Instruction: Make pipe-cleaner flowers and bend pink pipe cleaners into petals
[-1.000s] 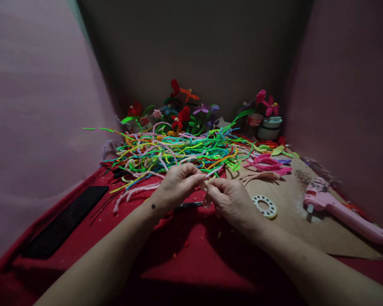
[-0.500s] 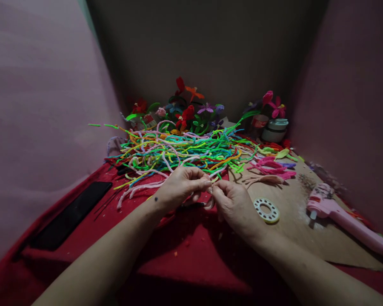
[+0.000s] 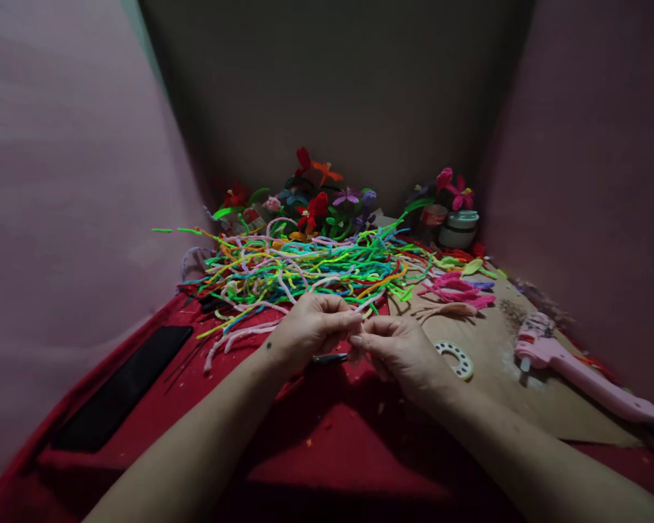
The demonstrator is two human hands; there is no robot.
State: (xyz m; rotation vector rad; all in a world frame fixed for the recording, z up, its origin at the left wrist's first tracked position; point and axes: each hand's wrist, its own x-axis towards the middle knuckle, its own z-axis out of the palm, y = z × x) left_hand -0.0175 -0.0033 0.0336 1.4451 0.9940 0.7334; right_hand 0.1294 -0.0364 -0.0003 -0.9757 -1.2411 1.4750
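My left hand [image 3: 321,323] and my right hand [image 3: 400,352] meet over the red cloth [image 3: 327,457], fingertips almost touching. Both are closed in a pinch on a pale pink pipe cleaner [image 3: 361,330], most of which the fingers cover. Just beneath the left fingers lies a slim dark tool [image 3: 331,358], partly hidden, its kind unclear. Beyond the hands spreads a tangled heap of pipe cleaners [image 3: 316,265] in green, yellow, pink, blue and orange. A pale ring with holes [image 3: 455,359] is close to my right wrist, which partly covers it.
A black phone-like slab [image 3: 123,388] and thin dark sticks [image 3: 188,363] lie at left. On the brown board [image 3: 501,392] at right are a pink glue gun [image 3: 583,367] and bent pink pipe cleaners [image 3: 458,290]. Fuzzy flowers [image 3: 313,211] and a lidded jar [image 3: 458,229] stand behind.
The pale loop that hung below my fingers no longer shows. My right fingers have shifted slightly against the left ones, and the view has tilted a little upward.
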